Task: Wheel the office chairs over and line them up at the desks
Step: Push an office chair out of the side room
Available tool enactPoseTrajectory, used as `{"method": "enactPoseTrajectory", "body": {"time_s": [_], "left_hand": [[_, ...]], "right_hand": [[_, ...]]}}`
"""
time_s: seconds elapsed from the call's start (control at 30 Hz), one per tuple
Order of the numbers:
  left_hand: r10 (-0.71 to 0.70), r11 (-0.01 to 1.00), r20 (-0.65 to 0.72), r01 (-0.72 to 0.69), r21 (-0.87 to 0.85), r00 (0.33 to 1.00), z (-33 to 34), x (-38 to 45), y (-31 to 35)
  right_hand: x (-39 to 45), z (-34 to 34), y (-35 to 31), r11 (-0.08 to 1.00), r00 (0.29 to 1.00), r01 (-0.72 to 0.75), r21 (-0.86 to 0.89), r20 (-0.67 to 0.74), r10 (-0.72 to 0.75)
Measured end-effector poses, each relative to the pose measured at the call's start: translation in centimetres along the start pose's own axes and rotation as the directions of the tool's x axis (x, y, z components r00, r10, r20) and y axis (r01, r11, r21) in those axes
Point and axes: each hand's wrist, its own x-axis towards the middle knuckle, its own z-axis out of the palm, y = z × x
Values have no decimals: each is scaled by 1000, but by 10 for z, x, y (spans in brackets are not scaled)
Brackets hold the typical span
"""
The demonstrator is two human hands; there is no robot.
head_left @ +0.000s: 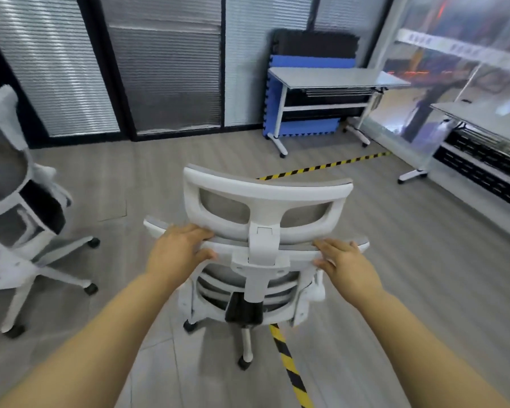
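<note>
On the grey wooden floor stands a white office chair with grey mesh back, its back toward the person, well apart from the two white-framed worktops. The left hand and right hand each clamp their grip on the backrest's top edge, one either side of the headrest post.

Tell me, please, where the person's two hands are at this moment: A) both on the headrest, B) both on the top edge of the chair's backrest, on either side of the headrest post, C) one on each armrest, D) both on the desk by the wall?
B: the left hand and right hand grip the backrest's top edge, either side of the headrest post.
</note>
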Motion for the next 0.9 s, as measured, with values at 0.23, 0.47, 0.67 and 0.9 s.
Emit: {"method": "enactPoseTrajectory", "body": {"time_s": [0.23, 0.47, 0.67, 0.9], "left_hand": [[89, 990, 78, -80, -114, 993, 46, 108, 45], [140, 977, 122, -117, -179, 983, 90, 212, 116], [228, 948, 128, -190, -256, 965, 133, 304, 163], [314, 936, 107, -289, -200, 943, 187, 416, 221]], "right_hand": [[50, -21, 84, 994, 994, -104, 20, -41, 104], [112, -54, 177, 985, 982, -166, 41, -87, 169], [167, -76, 260, 966, 964, -248, 67, -81, 253], [228, -102, 341, 933, 928, -353, 70, -100, 359]]}}
